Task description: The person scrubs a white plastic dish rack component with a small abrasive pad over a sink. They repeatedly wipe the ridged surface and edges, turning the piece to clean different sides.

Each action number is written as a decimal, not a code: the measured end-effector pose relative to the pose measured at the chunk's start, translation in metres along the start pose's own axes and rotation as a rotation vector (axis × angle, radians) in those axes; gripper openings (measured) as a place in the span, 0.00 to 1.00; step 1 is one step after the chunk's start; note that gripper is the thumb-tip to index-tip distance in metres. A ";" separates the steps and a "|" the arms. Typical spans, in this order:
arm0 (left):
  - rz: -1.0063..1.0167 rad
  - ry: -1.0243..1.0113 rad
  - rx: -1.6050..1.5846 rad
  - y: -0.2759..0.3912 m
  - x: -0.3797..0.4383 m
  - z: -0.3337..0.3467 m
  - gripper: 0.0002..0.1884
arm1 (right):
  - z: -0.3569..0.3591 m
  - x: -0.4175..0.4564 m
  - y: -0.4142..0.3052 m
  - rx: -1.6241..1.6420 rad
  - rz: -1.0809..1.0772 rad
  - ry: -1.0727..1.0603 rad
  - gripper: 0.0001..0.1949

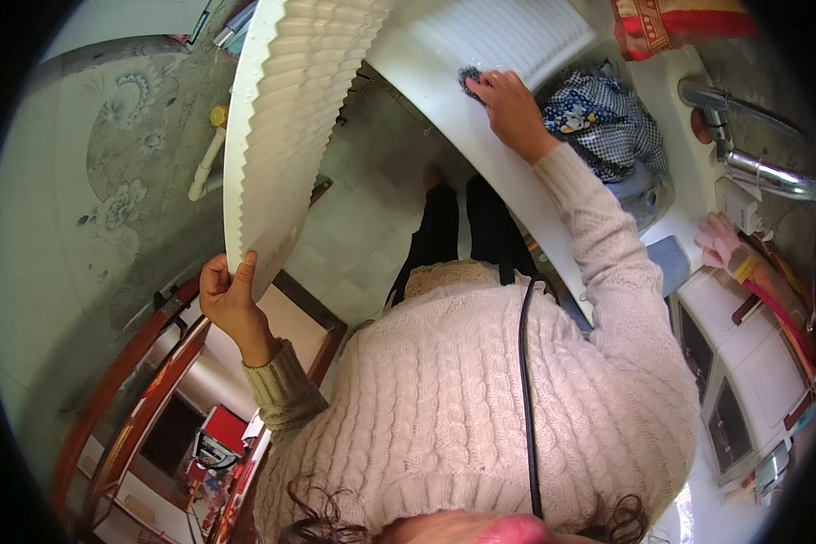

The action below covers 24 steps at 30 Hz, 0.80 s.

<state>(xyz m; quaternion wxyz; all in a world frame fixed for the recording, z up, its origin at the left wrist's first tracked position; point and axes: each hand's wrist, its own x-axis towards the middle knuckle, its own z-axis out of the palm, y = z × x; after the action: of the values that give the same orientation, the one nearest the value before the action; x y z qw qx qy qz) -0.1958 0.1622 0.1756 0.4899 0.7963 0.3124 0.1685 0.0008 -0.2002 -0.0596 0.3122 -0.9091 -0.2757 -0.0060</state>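
Note:
My left hand (234, 299) grips the lower edge of a large white ribbed panel (313, 88), thumb on one face and fingers on the other. The panel stands upright on my left, with water drops along its pale edge. My right hand (510, 109) pinches a dark metal scouring pad (471, 80) against the white laundry sink (442, 54), beside its built-in ribbed washboard (510, 34). Just right of that hand, checked cloth (605, 122) with a blue printed patch lies bunched in the basin.
A chrome faucet (755, 149) stands at the basin's right side, with pink rubber gloves (727, 248) below it. Red cloth (680, 27) hangs at the upper right. On the left wall is a white pipe with a yellow cap (217, 115). Floor tiles (367, 170) show between panel and sink.

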 end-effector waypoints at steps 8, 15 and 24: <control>-0.019 0.036 -0.049 -0.006 -0.008 0.002 0.11 | -0.004 -0.013 0.004 -0.069 -0.006 -0.019 0.24; -0.005 0.048 -0.057 -0.008 0.002 0.003 0.10 | -0.022 -0.049 0.002 -0.101 0.038 -0.069 0.24; -0.007 0.080 -0.148 -0.015 0.008 -0.011 0.10 | -0.018 -0.027 -0.066 0.048 -0.130 0.019 0.27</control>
<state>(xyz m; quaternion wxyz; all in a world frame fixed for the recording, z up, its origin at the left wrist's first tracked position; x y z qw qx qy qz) -0.2009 0.1802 0.1677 0.5353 0.7493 0.3212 0.2211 -0.0522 -0.1805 -0.0128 0.3356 -0.8813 -0.3315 -0.0283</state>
